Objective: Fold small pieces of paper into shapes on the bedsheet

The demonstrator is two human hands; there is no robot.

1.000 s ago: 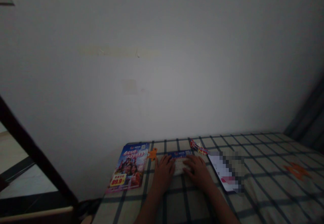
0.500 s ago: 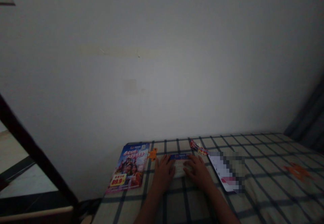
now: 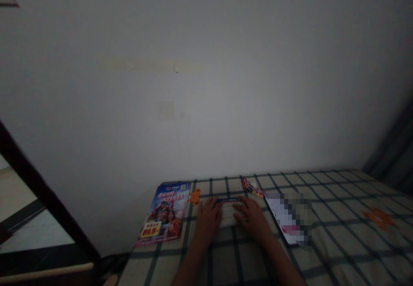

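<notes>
A small sheet of printed paper (image 3: 228, 215), whitish with a blue strip along its far edge, lies on the checked cloth between my hands. My left hand (image 3: 209, 217) rests palm down over its left side, fingers spread and touching it. Over the right side lies my right hand (image 3: 251, 217), also palm down with fingers apart on the paper. Both hands cover the sheet's side edges. To the left is a colourful flyer (image 3: 167, 212) marked 89.9. Right of my hands lies a phone-like slab (image 3: 284, 221) with a light face, partly blurred out, and a patterned strap (image 3: 253, 188) at its far end.
The checked cloth (image 3: 322, 208) covers the bed-like surface, with orange printed figures on it. A pale wall (image 3: 226, 105) rises directly behind. A dark slanting post (image 3: 48, 195) stands at the left, with the floor beyond. Dark fabric (image 3: 393, 144) hangs at the far right.
The blue strip at the paper's far edge shows narrower and thinner than before. My fingers have shifted slightly, while the flyer and the slab have stayed put.
</notes>
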